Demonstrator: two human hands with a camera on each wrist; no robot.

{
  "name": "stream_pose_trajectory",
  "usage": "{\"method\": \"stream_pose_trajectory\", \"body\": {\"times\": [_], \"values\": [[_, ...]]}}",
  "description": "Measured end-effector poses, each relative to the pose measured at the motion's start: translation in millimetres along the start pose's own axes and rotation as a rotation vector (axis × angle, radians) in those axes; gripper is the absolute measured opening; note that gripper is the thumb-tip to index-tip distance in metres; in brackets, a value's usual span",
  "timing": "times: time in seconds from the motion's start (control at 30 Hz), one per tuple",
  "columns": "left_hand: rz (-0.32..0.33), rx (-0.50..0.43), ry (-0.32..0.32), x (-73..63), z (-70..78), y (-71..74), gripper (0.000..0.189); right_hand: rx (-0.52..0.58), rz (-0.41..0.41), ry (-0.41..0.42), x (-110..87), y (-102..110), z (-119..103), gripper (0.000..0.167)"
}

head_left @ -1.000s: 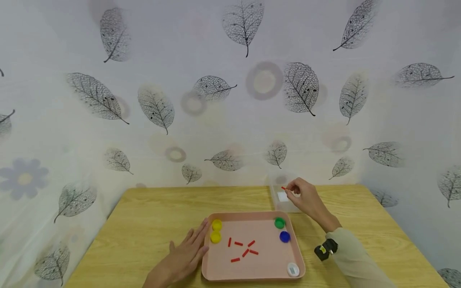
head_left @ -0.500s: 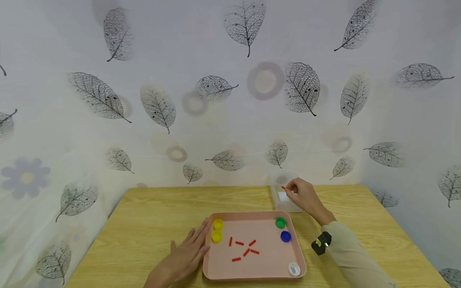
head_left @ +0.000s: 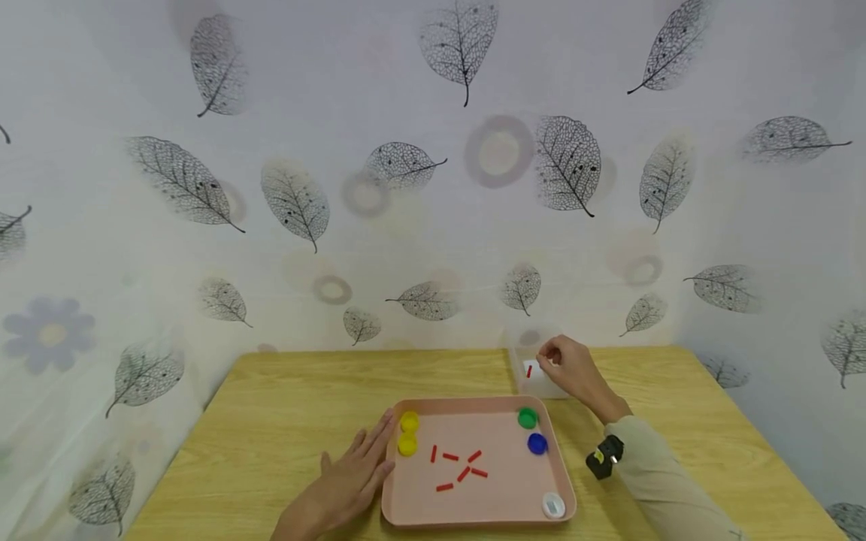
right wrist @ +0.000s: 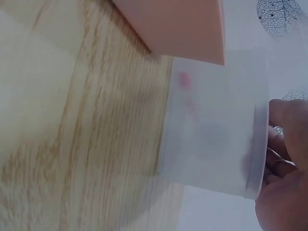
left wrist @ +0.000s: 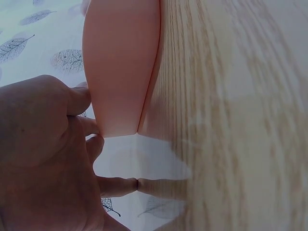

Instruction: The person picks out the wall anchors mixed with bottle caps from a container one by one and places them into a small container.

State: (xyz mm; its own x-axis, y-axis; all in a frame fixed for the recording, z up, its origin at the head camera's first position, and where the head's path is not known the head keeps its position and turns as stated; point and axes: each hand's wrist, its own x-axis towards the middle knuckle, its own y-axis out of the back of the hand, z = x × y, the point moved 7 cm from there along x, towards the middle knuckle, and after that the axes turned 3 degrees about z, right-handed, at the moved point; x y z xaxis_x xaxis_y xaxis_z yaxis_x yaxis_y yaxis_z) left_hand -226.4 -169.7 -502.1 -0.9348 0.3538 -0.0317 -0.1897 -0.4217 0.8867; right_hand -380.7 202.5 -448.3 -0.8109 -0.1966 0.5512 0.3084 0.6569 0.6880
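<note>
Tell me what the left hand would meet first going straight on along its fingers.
Most likely the pink tray: the left hand appears right against its left outer wall, though exact contact is hard to judge.

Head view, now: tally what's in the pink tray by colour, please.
Red sticks: 6
Yellow round pieces: 2
Green round piece: 1
Blue round piece: 1
White round piece: 1
Total in the pink tray: 11
</note>
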Motion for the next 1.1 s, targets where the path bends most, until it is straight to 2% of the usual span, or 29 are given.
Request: {"method": "stream_pose_trajectory", "body": {"times": [0.2,0.47,0.73,0.93,1.1], "values": [[-0.005,0.005,-0.009,0.5,-0.3,-1.3,0.063,0.038,0.006,-0.031,-5.1,8.4,-8.4,0.005],[0.001,0.014,-0.006,0.9,0.0,-0.2,0.063,0.105,0.098,0.019,-19.3,26.9,-35.3,0.009],[0.008,0.001,-0.003,0.7,-1.0,-0.3,0.062,0.163,0.1,-0.041,-40.6,37.0,-56.3,0.009],[0.004,-0.005,0.0,0.8,-1.5,-0.8,0.063,0.182,0.127,-0.037,-54.5,36.8,-72.0,0.013],[0.001,-0.014,0.0,2.1,-2.5,-2.1,0.063,0.234,0.102,-0.05,-65.0,28.9,-84.7,0.015]]}}
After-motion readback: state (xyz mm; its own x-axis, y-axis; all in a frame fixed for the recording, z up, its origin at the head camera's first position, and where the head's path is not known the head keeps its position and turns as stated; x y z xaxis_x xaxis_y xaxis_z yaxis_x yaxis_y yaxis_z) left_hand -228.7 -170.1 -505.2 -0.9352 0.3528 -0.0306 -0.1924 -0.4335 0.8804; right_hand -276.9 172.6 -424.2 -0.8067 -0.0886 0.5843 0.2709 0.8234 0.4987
